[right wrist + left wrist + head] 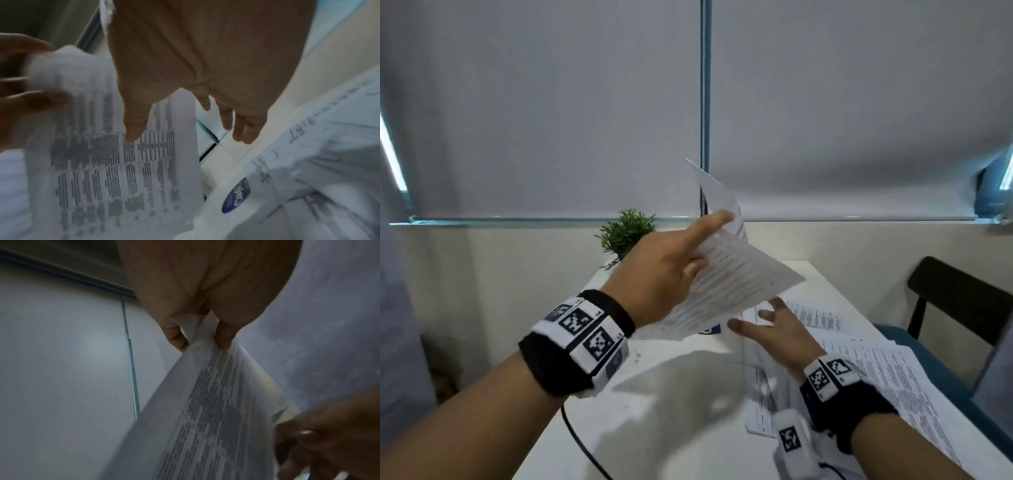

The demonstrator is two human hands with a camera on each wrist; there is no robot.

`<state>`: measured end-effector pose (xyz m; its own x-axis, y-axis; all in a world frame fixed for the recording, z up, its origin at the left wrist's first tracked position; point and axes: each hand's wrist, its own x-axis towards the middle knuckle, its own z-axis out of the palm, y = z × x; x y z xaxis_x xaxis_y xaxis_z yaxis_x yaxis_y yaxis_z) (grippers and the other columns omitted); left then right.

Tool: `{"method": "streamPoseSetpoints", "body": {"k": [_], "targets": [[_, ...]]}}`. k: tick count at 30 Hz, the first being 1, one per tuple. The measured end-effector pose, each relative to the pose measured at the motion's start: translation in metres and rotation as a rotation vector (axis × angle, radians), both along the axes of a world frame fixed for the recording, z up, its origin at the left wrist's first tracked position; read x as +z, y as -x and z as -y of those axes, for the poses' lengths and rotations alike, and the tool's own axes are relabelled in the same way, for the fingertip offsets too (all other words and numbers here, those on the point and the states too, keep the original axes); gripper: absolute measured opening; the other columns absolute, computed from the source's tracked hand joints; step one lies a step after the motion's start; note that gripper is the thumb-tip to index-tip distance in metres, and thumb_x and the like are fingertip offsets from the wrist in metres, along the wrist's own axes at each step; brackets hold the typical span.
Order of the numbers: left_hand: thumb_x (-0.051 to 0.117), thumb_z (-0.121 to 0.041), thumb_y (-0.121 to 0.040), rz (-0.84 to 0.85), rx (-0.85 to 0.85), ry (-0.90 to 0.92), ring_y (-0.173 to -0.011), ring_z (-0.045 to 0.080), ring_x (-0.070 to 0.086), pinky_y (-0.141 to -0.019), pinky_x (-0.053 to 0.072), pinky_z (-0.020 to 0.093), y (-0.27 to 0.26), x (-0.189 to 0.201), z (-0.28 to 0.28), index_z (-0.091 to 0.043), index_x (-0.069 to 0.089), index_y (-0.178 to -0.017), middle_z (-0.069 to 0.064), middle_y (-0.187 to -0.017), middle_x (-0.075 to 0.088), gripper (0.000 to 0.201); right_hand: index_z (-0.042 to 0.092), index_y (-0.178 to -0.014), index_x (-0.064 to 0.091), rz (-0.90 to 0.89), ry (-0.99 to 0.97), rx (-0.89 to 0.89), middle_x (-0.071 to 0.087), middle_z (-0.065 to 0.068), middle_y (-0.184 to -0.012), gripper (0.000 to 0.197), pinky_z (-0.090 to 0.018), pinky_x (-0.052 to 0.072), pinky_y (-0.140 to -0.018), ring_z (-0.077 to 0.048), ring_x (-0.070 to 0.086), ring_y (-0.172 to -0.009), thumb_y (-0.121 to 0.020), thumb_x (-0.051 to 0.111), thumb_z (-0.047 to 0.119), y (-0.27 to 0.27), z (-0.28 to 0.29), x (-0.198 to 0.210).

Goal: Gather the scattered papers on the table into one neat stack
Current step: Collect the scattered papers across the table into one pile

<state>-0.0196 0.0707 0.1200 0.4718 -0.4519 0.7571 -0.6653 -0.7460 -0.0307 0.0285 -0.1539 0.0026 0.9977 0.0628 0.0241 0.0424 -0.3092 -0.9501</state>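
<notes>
Head view downward; wrist views close

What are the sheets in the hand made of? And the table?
The sheets in the left hand look like thin matte printer paper: they bend and carry printed text. The table looks like smooth white laminate, faintly glossy with soft reflections, though that is uncertain.

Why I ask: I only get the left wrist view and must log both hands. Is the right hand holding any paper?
Observer: No. In the head view the right hand is open, with its fingers spread just below the held sheets.
Operator: Are any papers left on the table?
Observer: Yes, loose papers lie overlapped and skewed along the right side of the table, not squared up.
Operator: Is anything near the lifted sheets?
Observer: A small potted plant stands at the table's far edge, behind the left hand.
</notes>
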Motion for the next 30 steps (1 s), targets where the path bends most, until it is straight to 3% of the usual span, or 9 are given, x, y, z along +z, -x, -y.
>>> {"method": "streamPoseSetpoints", "body": {"k": [2,5,8,11,15,19,24,26,30], "targets": [[0.070,-0.010,-0.092,-0.007,-0.011,0.171,-0.052,0.008,0.054,-0.059,0.043,0.003,0.015,0.000,-0.005,-0.037,0.021,-0.156,0.000,-0.075,0.070,0.085,0.014,-0.134,0.059,-0.006,-0.204,-0.028,0.070,0.003,-0.129,0.098,-0.036,0.046,-0.108,-0.018,0.066,-0.114,-0.053,0.097,0.055,0.001,0.004,0.002],[0.068,-0.017,-0.095,-0.234,-0.022,0.649,-0.077,-0.009,0.068,-0.072,0.047,-0.002,0.017,-0.016,-0.010,-0.036,0.028,-0.156,-0.013,-0.093,0.073,0.076,0.008,-0.125,0.070,0.072,-0.479,0.055,0.080,-0.002,-0.113,0.084,-0.030,0.052,-0.099,-0.017,0.075,-0.107,-0.052,0.100,0.037,0.010,0.007,0.005],[0.068,-0.028,-0.095,-0.533,-0.032,1.024,-0.091,0.011,0.075,-0.086,0.060,0.033,0.000,-0.036,-0.013,-0.023,0.071,-0.115,-0.010,-0.099,0.078,0.020,0.002,-0.119,0.072,0.069,-0.432,0.110,0.079,-0.012,-0.112,0.048,-0.017,0.057,-0.080,-0.008,0.077,-0.096,-0.077,0.087,0.020,0.020,0.010,0.009],[0.064,-0.048,-0.093,-0.679,0.182,0.980,-0.060,0.029,0.062,-0.063,0.049,0.036,-0.011,-0.055,-0.019,-0.013,0.059,-0.067,0.014,-0.064,0.063,0.044,-0.001,-0.113,0.074,-0.027,-0.415,0.095,0.076,-0.020,-0.118,0.026,-0.027,0.061,-0.087,-0.018,0.076,-0.100,-0.091,0.075,0.011,0.020,0.018,-0.002],[0.063,-0.067,-0.084,-1.040,0.173,0.968,-0.059,0.021,0.058,-0.066,0.044,0.030,-0.021,-0.083,-0.028,-0.004,0.055,-0.072,0.013,-0.064,0.059,0.064,0.002,-0.116,0.073,-0.074,-0.381,0.058,0.079,-0.012,-0.116,0.022,-0.035,0.055,-0.100,-0.023,0.074,-0.109,-0.094,0.070,0.005,0.022,0.027,-0.010],[0.079,0.000,-0.082,-1.199,-0.084,1.124,-0.103,0.034,0.073,-0.100,0.053,0.052,-0.021,-0.098,-0.024,-0.005,0.061,-0.127,0.016,-0.114,0.076,0.049,-0.007,-0.119,0.070,-0.091,-0.372,0.016,0.077,-0.019,-0.117,0.027,-0.043,0.051,-0.106,-0.031,0.072,-0.112,-0.094,0.070,0.003,0.024,0.028,-0.015],[0.073,-0.028,-0.091,-1.230,0.092,1.010,-0.086,0.031,0.074,-0.088,0.057,0.046,-0.029,-0.111,-0.025,-0.008,0.067,-0.108,0.016,-0.094,0.078,0.027,-0.006,-0.115,0.073,-0.178,-0.378,-0.026,0.078,-0.017,-0.114,0.026,-0.047,0.054,-0.103,-0.035,0.072,-0.115,-0.094,0.072,0.010,0.018,0.044,-0.012],[0.072,-0.038,-0.091,-1.306,0.134,1.014,-0.064,0.024,0.059,-0.067,0.051,0.033,-0.030,-0.117,-0.023,-0.007,0.055,-0.084,0.018,-0.072,0.062,0.036,-0.008,-0.119,0.069,-0.198,-0.378,-0.042,0.077,-0.022,-0.115,0.028,-0.052,0.052,-0.105,-0.039,0.071,-0.114,-0.093,0.071,0.001,0.018,0.049,-0.017],[0.080,-0.015,-0.084,-1.296,0.110,1.100,-0.062,0.024,0.057,-0.062,0.045,0.036,-0.033,-0.130,-0.019,-0.007,0.048,-0.078,0.021,-0.076,0.059,0.034,-0.006,-0.122,0.062,-0.208,-0.380,-0.078,0.075,-0.029,-0.113,0.033,-0.050,0.057,-0.099,-0.047,0.069,-0.114,-0.090,0.068,-0.011,0.024,0.051,-0.025]]}}
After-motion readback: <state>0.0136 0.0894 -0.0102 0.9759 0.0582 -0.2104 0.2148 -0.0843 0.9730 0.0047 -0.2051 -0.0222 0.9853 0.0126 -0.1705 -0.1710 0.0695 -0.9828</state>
